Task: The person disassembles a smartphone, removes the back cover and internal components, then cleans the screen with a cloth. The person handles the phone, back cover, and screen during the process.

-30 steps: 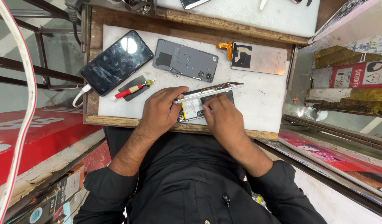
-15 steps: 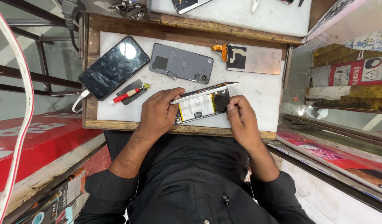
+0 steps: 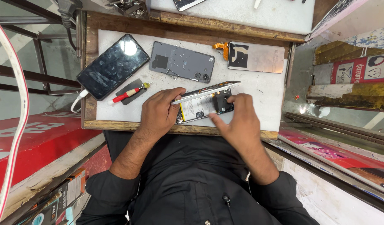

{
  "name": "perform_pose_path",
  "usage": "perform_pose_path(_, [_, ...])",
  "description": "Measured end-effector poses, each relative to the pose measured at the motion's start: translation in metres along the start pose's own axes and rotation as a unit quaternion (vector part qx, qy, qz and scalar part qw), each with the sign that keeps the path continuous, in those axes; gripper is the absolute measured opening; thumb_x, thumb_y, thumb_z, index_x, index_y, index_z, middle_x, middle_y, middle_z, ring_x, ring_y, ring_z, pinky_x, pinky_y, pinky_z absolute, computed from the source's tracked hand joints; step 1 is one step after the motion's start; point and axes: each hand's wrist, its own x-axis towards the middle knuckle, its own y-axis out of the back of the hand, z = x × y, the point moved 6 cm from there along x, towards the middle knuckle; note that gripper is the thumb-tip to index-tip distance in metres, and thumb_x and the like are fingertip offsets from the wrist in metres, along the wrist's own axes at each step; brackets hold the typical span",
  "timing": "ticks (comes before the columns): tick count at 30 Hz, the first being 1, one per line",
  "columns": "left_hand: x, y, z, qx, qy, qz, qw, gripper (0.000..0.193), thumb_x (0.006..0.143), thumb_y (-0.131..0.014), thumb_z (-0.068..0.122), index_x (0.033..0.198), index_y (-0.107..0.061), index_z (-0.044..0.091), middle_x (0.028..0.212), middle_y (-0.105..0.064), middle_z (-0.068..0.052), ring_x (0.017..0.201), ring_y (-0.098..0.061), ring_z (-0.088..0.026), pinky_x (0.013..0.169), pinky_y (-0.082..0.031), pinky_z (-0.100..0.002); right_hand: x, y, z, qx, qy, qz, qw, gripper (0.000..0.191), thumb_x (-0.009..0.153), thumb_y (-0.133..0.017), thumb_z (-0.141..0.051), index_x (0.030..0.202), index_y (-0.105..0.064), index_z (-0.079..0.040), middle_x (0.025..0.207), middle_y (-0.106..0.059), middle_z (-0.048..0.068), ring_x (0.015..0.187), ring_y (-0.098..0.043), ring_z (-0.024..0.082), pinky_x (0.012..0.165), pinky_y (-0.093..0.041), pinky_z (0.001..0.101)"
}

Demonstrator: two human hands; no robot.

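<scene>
An opened phone (image 3: 204,106) lies on the white work mat (image 3: 267,83) near its front edge, battery and circuit board showing. Its lifted display panel (image 3: 208,91) stands tilted along the phone's far side. My left hand (image 3: 158,112) grips the left end of the phone and panel. My right hand (image 3: 235,118) rests on the phone's right part, a finger pointing onto its inner side.
A dark phone (image 3: 113,66) on a white cable lies at the mat's left. A grey back cover (image 3: 181,61), a metal plate with orange flex cable (image 3: 254,56) and a red screwdriver (image 3: 127,93) lie behind. A wooden edge (image 3: 117,124) borders the mat.
My right hand has slid off the phone's middle toward its right end, uncovering the battery. The display panel is raised more clearly. My left hand has stayed put.
</scene>
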Motion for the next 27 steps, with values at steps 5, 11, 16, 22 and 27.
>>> perform_pose_path(5, [0.000,0.000,-0.002,-0.002,0.007,-0.005,1.000,0.020,0.102,-0.061,0.012,0.119,-0.070,0.005,0.106,-0.076,-0.011,0.097,-0.075,-0.028,0.082,-0.060,-0.039,0.005,0.000,-0.021,-0.050,0.019,0.013,0.998,0.067,0.071,-0.089,-0.041,0.111,-0.057,0.003,0.124,-0.052,0.023,0.107,-0.058,0.038,0.076,-0.056,0.0450])
perform_pose_path(11, [0.000,0.001,-0.001,-0.001,-0.004,-0.002,1.000,0.019,0.102,-0.062,0.011,0.118,-0.070,0.005,0.108,-0.076,-0.011,0.099,-0.075,-0.029,0.084,-0.060,-0.039,0.009,-0.010,-0.011,-0.091,-0.011,-0.003,0.996,0.030,0.090,-0.080,-0.025,0.106,-0.071,0.000,0.128,-0.058,0.017,0.099,-0.058,0.030,0.078,-0.055,0.0416])
perform_pose_path(16, [-0.002,0.001,-0.001,0.001,-0.013,0.002,1.000,0.020,0.100,-0.063,0.008,0.118,-0.070,0.005,0.108,-0.076,-0.011,0.102,-0.074,-0.029,0.086,-0.060,-0.040,0.008,-0.013,-0.009,-0.111,0.003,-0.011,0.994,0.022,0.089,-0.078,-0.019,0.104,-0.073,-0.003,0.131,-0.061,0.018,0.102,-0.060,0.030,0.080,-0.055,0.0414])
perform_pose_path(22, [-0.003,-0.004,0.001,0.025,-0.026,-0.007,0.999,0.030,0.091,-0.068,0.002,0.121,-0.068,0.005,0.111,-0.076,-0.010,0.105,-0.074,-0.027,0.088,-0.060,-0.039,0.009,-0.012,-0.014,-0.154,0.047,-0.012,0.987,0.034,0.079,-0.080,-0.017,0.108,-0.069,-0.004,0.132,-0.061,0.022,0.103,-0.060,0.035,0.087,-0.054,0.0446])
perform_pose_path(27, [-0.004,-0.003,0.003,0.050,-0.050,-0.007,0.997,0.045,0.076,-0.068,-0.007,0.120,-0.068,0.005,0.115,-0.074,-0.012,0.110,-0.071,-0.028,0.093,-0.058,-0.040,0.011,-0.015,-0.017,-0.160,0.057,-0.045,0.984,0.047,0.078,-0.079,-0.015,0.120,-0.065,-0.001,0.122,-0.062,0.022,0.102,-0.060,0.037,0.089,-0.053,0.0455])
